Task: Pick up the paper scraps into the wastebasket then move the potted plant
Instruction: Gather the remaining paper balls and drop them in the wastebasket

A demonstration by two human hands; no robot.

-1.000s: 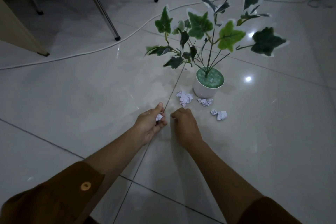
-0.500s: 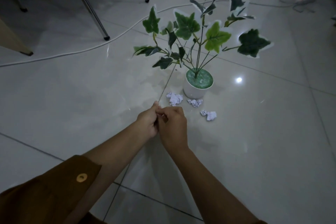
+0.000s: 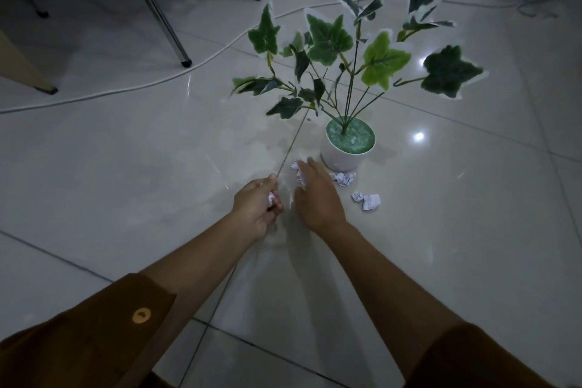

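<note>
White crumpled paper was what we had closed in our left hand (image 3: 256,203), a small scrap (image 3: 271,199) showing between the curled fingers, while our right hand (image 3: 316,195) lay spread, fingers apart, over the nearest floor scrap (image 3: 297,171) and touching it, not yet closed on it. Two more scraps lay on the glossy tiled floor (image 3: 126,167): one (image 3: 343,178) just beside the base of the white pot (image 3: 340,157), another (image 3: 367,200) a little nearer us and to the right. The potted plant (image 3: 349,72) stood upright just beyond our hands, its thin stems fanning wide. We saw no wastebasket in view. We judged the scraps feather-light and soft, easy to pinch or rake together with the fingertips, though they could skid on the slick tile. The plant looked top-heavy and its stems flimsy, so we judged the pot's smooth wall, held low with both hands, the safer place to take hold than any stem
</note>
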